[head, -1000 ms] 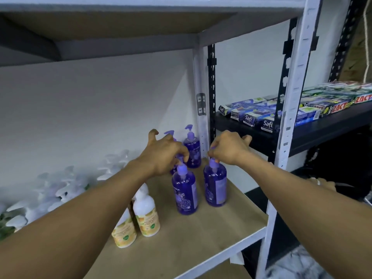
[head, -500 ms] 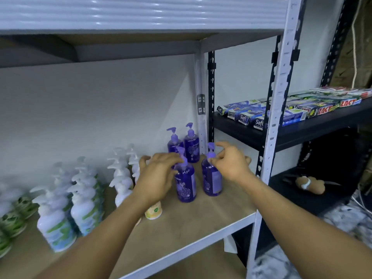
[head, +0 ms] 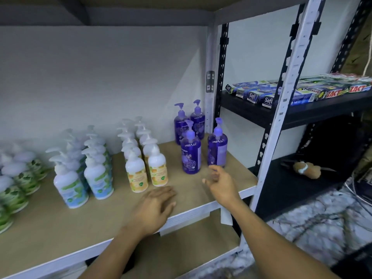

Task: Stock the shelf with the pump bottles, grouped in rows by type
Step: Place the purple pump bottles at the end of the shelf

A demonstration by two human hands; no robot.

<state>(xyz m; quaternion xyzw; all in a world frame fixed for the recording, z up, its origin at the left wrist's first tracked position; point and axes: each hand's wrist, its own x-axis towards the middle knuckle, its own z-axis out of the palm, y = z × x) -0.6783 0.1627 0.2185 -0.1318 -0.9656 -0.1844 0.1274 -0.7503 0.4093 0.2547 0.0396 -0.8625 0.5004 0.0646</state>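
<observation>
Shelf: a tan board with a white front rail, bottles standing on it from the far left to the right end.

Purple pump bottles: four of them, upright at the right end of the shelf, two in front and two behind in the wall corner. The front pair stand a little apart, the back pair side by side and close.

Orange-labelled bottles: white, with orange labels, in two rows side by side running back to the wall, just left of the purple ones.

Blue-labelled bottles: two more rows further left, with the same white pumps (the back ones smear together in the blur, so I can't count them).

Green-leaf bottles: at the far left, partly cut off by the edge of view.

Left hand: palm down over the shelf's front edge, in front of the orange-labelled rows, fingers relaxed and close together, holding nothing. Whether it rests on the board or hovers just above it, I cannot tell.

Right hand: low over the board, just in front of the front right purple bottle, fingers loosely spread and slightly bent, nothing in them. The fingertips are near the bottle's base but blurred, so I cannot tell whether they touch it.

Black rack: to the right, past the white post. Toothpaste boxes lie flat along its upper shelf, and a brown soft thing lies on the lower one.
</observation>
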